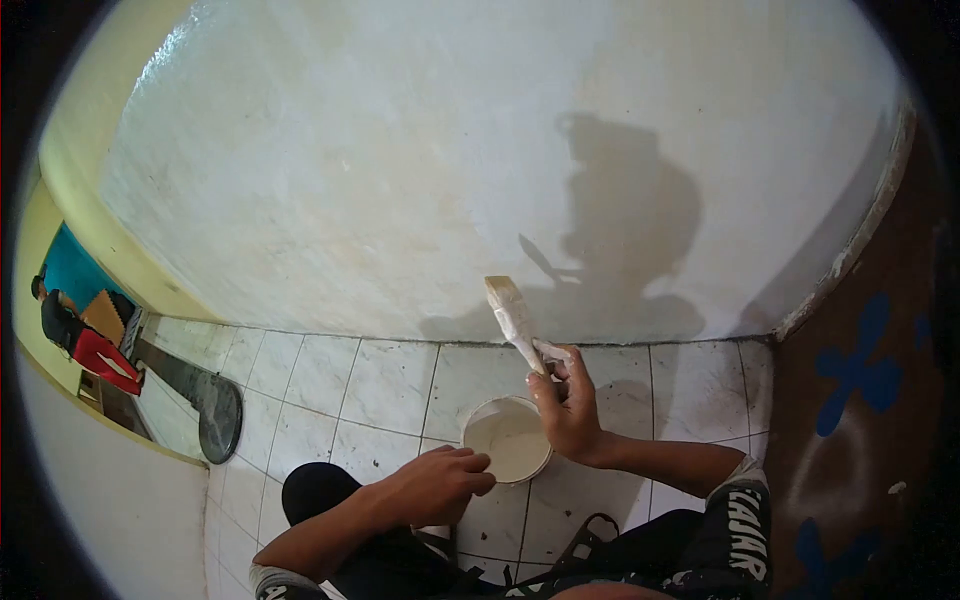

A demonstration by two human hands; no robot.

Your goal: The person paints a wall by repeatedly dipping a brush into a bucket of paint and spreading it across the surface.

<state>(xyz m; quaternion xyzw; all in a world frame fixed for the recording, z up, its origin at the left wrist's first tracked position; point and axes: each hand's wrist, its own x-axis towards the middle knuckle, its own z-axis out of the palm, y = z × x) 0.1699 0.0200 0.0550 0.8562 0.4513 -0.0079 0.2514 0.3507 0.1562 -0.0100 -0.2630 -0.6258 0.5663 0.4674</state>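
My right hand (567,405) grips the handle of a paint-coated brush (510,312), bristles up, held just above the floor in front of the white wall (420,170). Below it on the tiled floor stands a small round bucket (484,413) holding white paint. My left hand (440,482) rests at the bucket's near left rim, fingers curled against it. My knees and dark trousers fill the bottom of the view.
White floor tiles (330,375) run along the wall's base. A dark brown surface with blue shapes (860,380) stands on the right. At far left lie a dark rounded slab (215,415) and a person in red (95,355). My shadow falls on the wall.
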